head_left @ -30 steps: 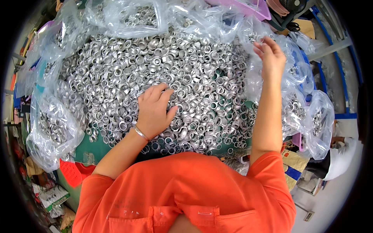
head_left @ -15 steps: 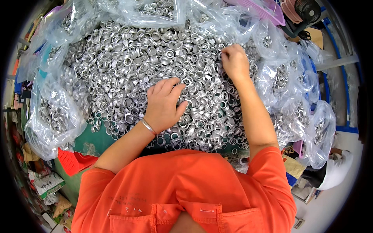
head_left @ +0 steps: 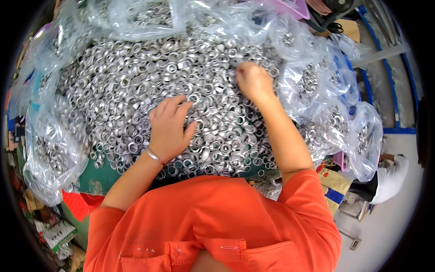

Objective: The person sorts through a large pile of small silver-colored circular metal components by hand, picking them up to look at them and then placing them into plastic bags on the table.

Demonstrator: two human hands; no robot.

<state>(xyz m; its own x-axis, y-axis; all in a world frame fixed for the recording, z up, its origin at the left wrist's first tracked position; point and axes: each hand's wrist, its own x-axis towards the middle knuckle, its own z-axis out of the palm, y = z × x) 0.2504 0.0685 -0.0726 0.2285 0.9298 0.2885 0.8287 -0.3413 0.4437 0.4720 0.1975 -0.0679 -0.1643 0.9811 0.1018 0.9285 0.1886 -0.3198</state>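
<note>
Rings (head_left: 213,109), silver-grey metal, heaped loose across the middle of the frame. Some plain bands, others wider or with broader tops. Heap sits on a green tabletop (head_left: 95,177), bare green showing along its lower left edge.

Left hand (head_left: 170,129): palm down on the heap, just left of frame centre. Fingers extended and a bit spread, thumb out to the side. Open, not gripping anything I can see; underside of the palm is hidden from me. Thin silver bracelet (head_left: 155,157) on that wrist.

Right hand (head_left: 254,81): upper right part of the heap, fingers curled in and pointing left, back of the hand up. Fingertips blurred against the rings, so can't tell if one is pinched there.

Clear plastic bags with more of the same pieces ring the heap: one at left (head_left: 54,152), one along the top (head_left: 145,29), more at right (head_left: 310,84). Pink-purple basket (head_left: 297,8) at the top right edge, black fan (head_left: 337,5) just beside it. Red perforated basket (head_left: 76,206) lower left, below table level. Person's orange shirt (head_left: 213,217) fills bottom centre.
</note>
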